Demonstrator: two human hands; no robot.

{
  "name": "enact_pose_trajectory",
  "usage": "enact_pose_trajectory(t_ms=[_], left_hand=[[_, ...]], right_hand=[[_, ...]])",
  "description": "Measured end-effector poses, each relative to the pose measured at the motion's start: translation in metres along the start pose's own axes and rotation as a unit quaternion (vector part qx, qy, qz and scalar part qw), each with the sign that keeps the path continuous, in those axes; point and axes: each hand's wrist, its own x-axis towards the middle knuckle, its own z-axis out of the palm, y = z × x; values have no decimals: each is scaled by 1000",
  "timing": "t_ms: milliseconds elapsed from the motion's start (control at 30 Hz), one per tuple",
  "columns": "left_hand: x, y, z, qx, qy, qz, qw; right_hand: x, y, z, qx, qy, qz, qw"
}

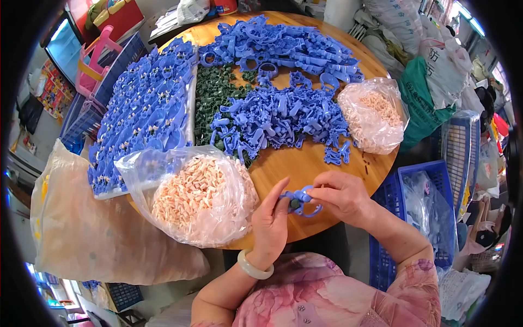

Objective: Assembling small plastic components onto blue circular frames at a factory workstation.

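Note:
My left hand (271, 224), with a pale bangle (255, 265) at its wrist, grips a small blue plastic part (298, 195) by its left side. A ring hangs from the part's lower right, and a dark green bit shows near my left fingertips. From the right, the fingers of my right hand (343, 197) pinch the same part. Whether they also hold a smaller piece is hidden. Beyond my hands lies a heap of small blue pieces (289, 117). A clear bag (239, 215) of peach-coloured pieces (190, 188) stands left of my left hand.
The round wooden table (294, 163) also bears blue ring-shaped parts (289, 49) at the back, dark green pieces (210, 98), a tray of blue assemblies (144, 103) and a second peach-piece bag (376, 117). Blue crates (400, 174) stand right; a large sack (87, 229) leans left.

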Motion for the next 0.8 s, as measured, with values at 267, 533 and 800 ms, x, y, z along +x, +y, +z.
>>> enact_pose_trajectory(t_ms=[267, 533, 800], left_hand=[[2, -4, -2, 15, -2, 4, 1000], [8, -10, -11, -16, 29, -45, 998], [11, 5, 3, -39, 44, -116, 992]], right_hand=[[0, 1, 6, -35, 29, -17, 999], [-11, 40, -12, 33, 117, 125, 985], [-29, 79, -2, -282, 12, 39, 958]])
